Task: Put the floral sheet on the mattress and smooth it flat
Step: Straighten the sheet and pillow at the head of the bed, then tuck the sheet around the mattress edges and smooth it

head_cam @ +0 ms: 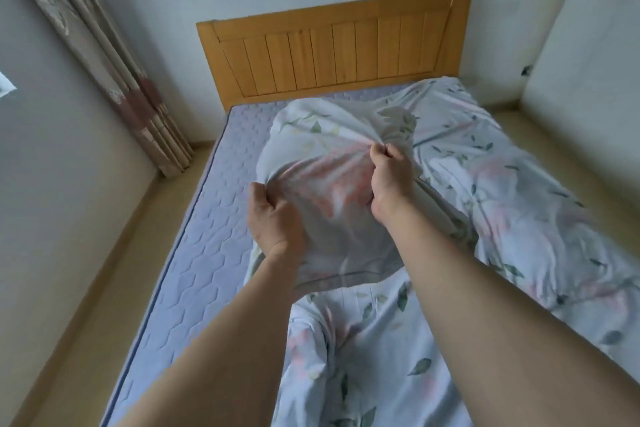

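- Floral sheet (485, 184), pale blue cotton with pink blossoms and green leaves: crumpled over the right half of the bed, from 1 o'clock near the headboard down to 5 o'clock at the foot; one section is lifted at centre frame.
- Left hand (273, 218): fingers curled round a bunched fold at the lifted section's 8 o'clock edge. Grip holds cloth, not loose.
- Right hand (391, 177): thumb and fingers pinch a gather at the section's 2 o'clock side. Grip also holds cloth.
- The two holds stand apart with fabric stretched between them. My read: they are hunting for an edge or corner so the sheet can be drawn out toward the bare side.
- Quilted lavender mattress (214, 218): exposed along the whole left strip, 7 to 11 o'clock, plus a thin band under the headboard. Coverage roughly half, nothing smoothed yet.
- Slatted orange wooden headboard (332, 52) at 12 o'clock, against the wall.
- Beige patterned curtain (104, 55) hangs at 10 o'clock, well apart from the bed.
- Likely next need: carry the held section toward 9 o'clock. Risk: dragging the right side off its edge.
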Available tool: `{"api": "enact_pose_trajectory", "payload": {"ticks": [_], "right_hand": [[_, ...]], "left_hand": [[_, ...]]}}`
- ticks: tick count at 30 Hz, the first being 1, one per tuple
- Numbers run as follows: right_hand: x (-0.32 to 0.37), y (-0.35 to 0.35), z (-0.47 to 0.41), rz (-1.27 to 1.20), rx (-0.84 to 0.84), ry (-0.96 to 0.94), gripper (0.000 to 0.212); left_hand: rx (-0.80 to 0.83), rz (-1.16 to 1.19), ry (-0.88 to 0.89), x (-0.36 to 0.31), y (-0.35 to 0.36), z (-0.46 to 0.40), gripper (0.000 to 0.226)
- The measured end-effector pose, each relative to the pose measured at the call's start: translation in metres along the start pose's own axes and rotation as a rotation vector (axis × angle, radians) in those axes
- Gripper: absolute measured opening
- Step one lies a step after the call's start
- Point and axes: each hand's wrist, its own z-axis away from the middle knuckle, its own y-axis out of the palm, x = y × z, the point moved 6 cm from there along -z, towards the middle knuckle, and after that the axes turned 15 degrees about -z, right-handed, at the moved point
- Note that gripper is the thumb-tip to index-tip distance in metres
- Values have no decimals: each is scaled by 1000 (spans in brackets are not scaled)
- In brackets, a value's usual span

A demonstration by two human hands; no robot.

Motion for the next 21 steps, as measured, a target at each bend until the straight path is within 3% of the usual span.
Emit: {"api": "enact_pose_trajectory", "payload": {"ticks": [4,9,13,16,18,21], "right_hand": [[-24,-93,-36,149,-143,-110,43],[-143,-215,-72,371,-257,-132,37],[-289,-328,-66,678,-268,51,36],[-390,-397,-36,1094,-131,400,15],[-433,-420,-14,1365,-50,420,39],[-461,-422,-2,1567,36,455,65]], "left_hand": [[183,-58,-2,28,95,52,27],[435,-108,-108,147,218,126,29],[758,-343,-284,298,293,199,25],[1033,-587,-329,397,326,240,24],[1089,-674,-299,435,339,252,27],[1140,-743,-196,455,357,248,25]]}}
